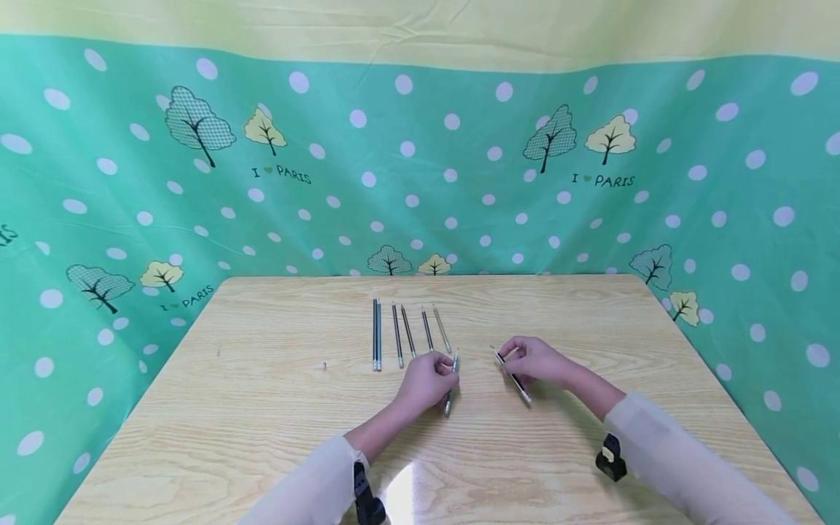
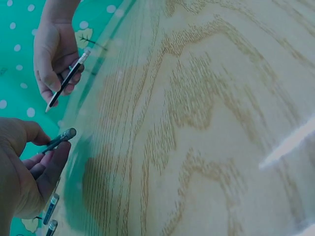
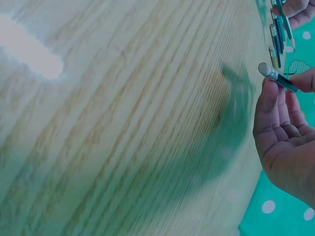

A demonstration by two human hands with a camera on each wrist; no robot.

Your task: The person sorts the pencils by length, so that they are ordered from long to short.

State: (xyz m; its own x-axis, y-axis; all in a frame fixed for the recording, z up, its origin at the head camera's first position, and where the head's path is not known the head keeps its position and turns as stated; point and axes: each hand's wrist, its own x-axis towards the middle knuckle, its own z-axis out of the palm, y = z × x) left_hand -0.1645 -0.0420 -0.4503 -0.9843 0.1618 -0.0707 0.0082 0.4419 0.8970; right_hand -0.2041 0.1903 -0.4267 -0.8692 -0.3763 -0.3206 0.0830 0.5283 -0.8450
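Note:
In the head view my left hand [image 1: 424, 380] pinches a dark pencil [image 1: 449, 403] whose eraser end points toward me and whose tip points away. To its right, my right hand [image 1: 533, 359] pinches a black pencil [image 1: 518, 388], slanted with its white eraser end low and right. The left wrist view shows the left pencil's eraser end [image 2: 69, 133] past my thumb and fingers. In the right wrist view the right pencil's pale eraser [image 3: 266, 69] sticks out between thumb and fingertips. Just beyond my left hand, several pencils [image 1: 397, 335] lie side by side, roughly parallel.
Two dark blue pencils [image 1: 377, 335] lie together at the left end of the row, and a tan pencil [image 1: 442, 328] at the right end. A tiny scrap [image 1: 324, 366] lies left of them. A green dotted cloth [image 1: 420, 175] hangs behind the wooden table [image 1: 262, 437].

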